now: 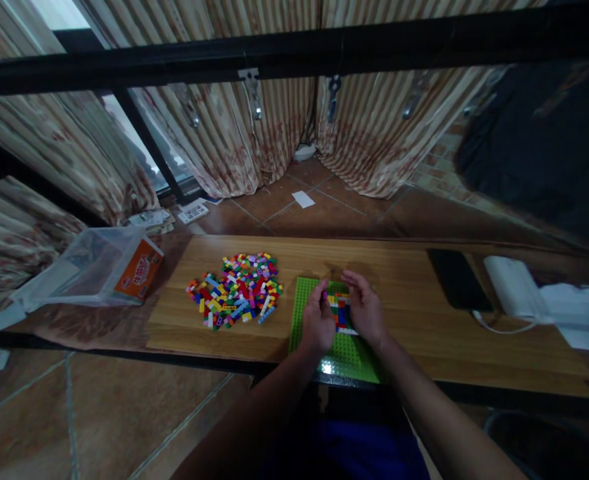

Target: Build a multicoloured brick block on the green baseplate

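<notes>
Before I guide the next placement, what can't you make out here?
All in the head view:
- Brick build: sides hidden by left hand and right hand.
- Left grip: too small and dim.
- Loose bricks: studs too small.
- White paper: cut off by right edge.

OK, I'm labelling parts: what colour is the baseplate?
The baseplate is green, clearest in the head view.

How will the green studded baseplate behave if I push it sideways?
The green studded baseplate lies flat and looks thin, so it should slide rather than tip, though it might flex if lifted by one edge. Its shine suggests smooth plastic, possibly slippery. The multicoloured brick patch sits on it and would probably travel along.
</notes>
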A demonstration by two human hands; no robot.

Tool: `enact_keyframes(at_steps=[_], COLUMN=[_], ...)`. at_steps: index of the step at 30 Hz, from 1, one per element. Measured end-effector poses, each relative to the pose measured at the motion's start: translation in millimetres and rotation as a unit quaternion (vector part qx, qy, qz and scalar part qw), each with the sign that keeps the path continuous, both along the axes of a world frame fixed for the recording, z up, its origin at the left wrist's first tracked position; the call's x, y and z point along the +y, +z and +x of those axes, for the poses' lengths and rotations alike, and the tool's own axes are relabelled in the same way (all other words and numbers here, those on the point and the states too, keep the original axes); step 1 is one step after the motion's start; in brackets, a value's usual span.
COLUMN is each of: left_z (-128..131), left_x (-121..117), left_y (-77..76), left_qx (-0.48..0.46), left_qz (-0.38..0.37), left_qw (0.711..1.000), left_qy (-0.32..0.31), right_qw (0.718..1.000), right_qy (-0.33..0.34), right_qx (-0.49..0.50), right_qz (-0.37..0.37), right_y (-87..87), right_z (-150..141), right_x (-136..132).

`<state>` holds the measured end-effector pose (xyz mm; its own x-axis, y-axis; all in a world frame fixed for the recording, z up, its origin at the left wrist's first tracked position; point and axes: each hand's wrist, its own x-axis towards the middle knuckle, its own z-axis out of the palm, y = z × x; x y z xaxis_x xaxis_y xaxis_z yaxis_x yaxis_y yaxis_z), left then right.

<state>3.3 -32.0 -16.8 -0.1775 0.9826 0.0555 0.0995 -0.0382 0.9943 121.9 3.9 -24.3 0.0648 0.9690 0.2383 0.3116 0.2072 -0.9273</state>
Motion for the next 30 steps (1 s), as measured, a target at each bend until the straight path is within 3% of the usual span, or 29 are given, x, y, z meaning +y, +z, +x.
enact_keyframes(at_steps=[7, 15, 30], left_z=[6.2, 1.0, 7.5], left_x=[5.4, 15.8, 22.8], left_y=[2.2, -2.8, -3.2], left_qx=[0.008, -0.043, -0.089], left_qz=[0.006, -0.022, -0.048], left_qw=[0.999, 0.999, 0.993], left_qy=[0.031, 0.017, 0.052], right_qw=[0.999, 0.995, 0.998], right_qy=[0.025, 0.005, 0.054], right_qx=[-0.043, 0.095, -0.033], right_qz=[0.001, -0.013, -0.009], right_y=[1.7, -6.4, -8.6], right_z=[1.6, 5.1, 9.3], right_x=[9.8, 12.2, 5.3])
